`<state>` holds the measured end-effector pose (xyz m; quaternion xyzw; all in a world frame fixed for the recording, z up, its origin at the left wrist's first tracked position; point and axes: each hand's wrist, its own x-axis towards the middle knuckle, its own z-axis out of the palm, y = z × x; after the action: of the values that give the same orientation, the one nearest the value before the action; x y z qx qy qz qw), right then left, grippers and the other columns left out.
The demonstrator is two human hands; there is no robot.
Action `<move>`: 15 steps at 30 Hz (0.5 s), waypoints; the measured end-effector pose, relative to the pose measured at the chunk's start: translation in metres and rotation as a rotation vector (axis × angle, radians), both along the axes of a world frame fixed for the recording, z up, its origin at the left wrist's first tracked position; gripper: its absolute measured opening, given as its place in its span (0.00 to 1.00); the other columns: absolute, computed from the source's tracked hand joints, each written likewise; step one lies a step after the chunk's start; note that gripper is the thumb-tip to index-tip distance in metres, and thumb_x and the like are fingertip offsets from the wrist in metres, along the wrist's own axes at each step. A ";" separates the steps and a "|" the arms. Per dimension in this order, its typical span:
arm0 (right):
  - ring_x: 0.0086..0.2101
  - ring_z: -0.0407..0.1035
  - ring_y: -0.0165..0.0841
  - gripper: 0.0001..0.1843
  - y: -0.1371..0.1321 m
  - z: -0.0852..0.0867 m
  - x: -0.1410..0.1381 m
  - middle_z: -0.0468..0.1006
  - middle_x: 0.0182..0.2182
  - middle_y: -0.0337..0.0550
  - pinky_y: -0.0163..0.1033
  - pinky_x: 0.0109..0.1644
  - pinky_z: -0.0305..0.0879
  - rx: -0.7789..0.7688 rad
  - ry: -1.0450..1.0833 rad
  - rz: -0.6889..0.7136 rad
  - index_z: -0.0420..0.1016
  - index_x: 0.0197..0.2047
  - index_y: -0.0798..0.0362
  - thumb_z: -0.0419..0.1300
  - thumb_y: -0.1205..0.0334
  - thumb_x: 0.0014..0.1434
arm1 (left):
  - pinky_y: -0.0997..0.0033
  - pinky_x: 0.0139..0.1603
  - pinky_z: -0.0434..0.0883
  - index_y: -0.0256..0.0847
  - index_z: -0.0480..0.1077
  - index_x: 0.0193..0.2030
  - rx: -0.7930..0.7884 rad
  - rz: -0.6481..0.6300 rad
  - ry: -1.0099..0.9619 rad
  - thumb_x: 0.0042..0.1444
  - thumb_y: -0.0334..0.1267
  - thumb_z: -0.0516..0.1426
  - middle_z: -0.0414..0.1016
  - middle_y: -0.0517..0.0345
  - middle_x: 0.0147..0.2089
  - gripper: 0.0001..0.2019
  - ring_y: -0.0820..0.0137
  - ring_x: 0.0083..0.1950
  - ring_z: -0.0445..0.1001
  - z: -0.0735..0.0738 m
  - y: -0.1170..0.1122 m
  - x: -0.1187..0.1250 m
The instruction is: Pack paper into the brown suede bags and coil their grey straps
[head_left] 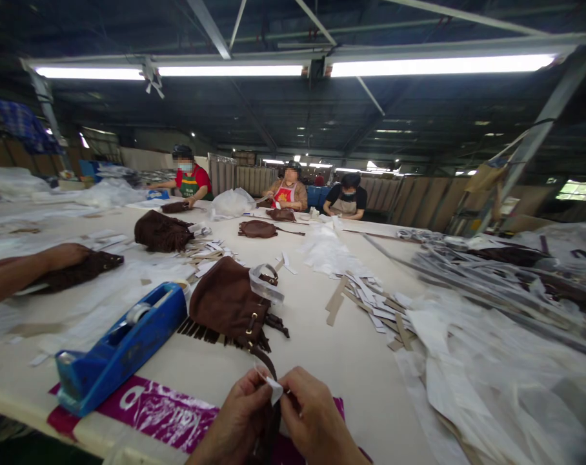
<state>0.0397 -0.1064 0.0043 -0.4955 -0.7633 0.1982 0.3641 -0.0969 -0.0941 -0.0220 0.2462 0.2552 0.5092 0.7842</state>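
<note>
My left hand (237, 420) and my right hand (315, 420) meet at the table's near edge, both pinching a small piece of clear tape (272, 386) around the dark strap (264, 361) of a brown suede fringed bag (230, 300). The bag lies on the table just beyond my hands, with a strip of clear plastic on its top. A blue tape dispenser (121, 349) sits to the left of the bag, near my left hand.
A co-worker's arm (26, 268) rests on another brown bag at the left. More brown bags (162, 231) lie further up the table. Card strips (370, 300) and plastic sheets (491, 368) cover the right side. Three people work at the far end.
</note>
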 end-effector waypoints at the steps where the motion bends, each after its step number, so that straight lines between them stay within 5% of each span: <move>1: 0.29 0.66 0.33 0.08 0.001 -0.002 -0.002 0.73 0.27 0.43 0.37 0.32 0.57 0.002 -0.020 -0.031 0.68 0.28 0.53 0.50 0.72 0.52 | 0.78 0.31 0.61 0.39 0.65 0.31 0.013 -0.010 -0.001 0.40 0.35 0.69 0.70 0.62 0.26 0.17 0.75 0.28 0.69 0.000 -0.001 0.000; 6: 0.24 0.65 0.32 0.06 0.015 -0.009 -0.011 0.70 0.20 0.38 0.36 0.28 0.57 -0.311 0.257 -0.187 0.63 0.24 0.51 0.52 0.66 0.51 | 0.77 0.28 0.61 0.40 0.62 0.29 0.032 -0.002 0.035 0.41 0.40 0.69 0.69 0.64 0.25 0.18 0.75 0.25 0.67 -0.001 -0.004 -0.001; 9: 0.22 0.63 0.31 0.05 0.020 -0.006 -0.012 0.67 0.18 0.35 0.35 0.26 0.57 -0.468 0.398 -0.141 0.61 0.24 0.50 0.51 0.65 0.51 | 0.75 0.28 0.62 0.41 0.62 0.29 0.042 0.017 0.032 0.41 0.42 0.69 0.69 0.64 0.25 0.19 0.73 0.25 0.68 -0.005 -0.002 -0.003; 15: 0.28 0.65 0.33 0.09 0.011 -0.001 -0.003 0.73 0.28 0.43 0.37 0.32 0.55 0.045 -0.077 0.066 0.67 0.32 0.53 0.46 0.68 0.56 | 0.80 0.25 0.56 0.40 0.62 0.28 0.061 0.066 0.001 0.36 0.39 0.71 0.66 0.67 0.22 0.21 0.79 0.22 0.62 -0.011 0.001 -0.003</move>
<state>0.0370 -0.0954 0.0034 -0.4692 -0.7969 0.1734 0.3387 -0.0996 -0.0928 -0.0326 0.2619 0.2478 0.5422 0.7590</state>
